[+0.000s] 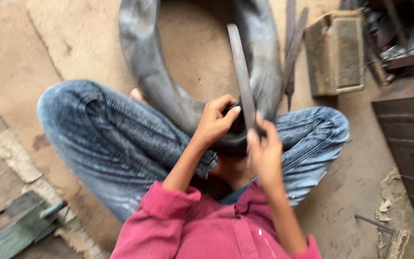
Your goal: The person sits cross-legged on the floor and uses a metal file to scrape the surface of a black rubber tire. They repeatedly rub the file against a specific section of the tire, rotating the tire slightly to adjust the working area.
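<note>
A: Two hands are engaged at frame centre. The black rubber inner tube, a wide ring lying on the tan mat, is gripped at its near edge by the left hand; the long flat grey metal file is held by the right hand.

B: Tube location confirmed?

A: The black rubber inner tube runs from top centre down to the lap, between the knees in blue jeans. Its near arc is pressed against the crossed legs.

B: Step in hand?

A: It is judged as surface work on the tube's near arc, with the file set upright against the rubber. The contact spot itself is hidden by the fingers, and the frame is blurred.

B: Next move requirement?

A: A firm clamp on the rubber would be needed, plus a controlled stroke of the file along the pinched section, kept off the thumb.

B: Hand pose?

A: Left wrist is bent inward, fingers curled over the tube's edge, thumb on top, pinching the rubber. Right fingers are pressed together around the file's lower end, forearm raised from the red sleeve.

B: Nearby items?

A: A worn tan metal box is noted at upper right.
</note>
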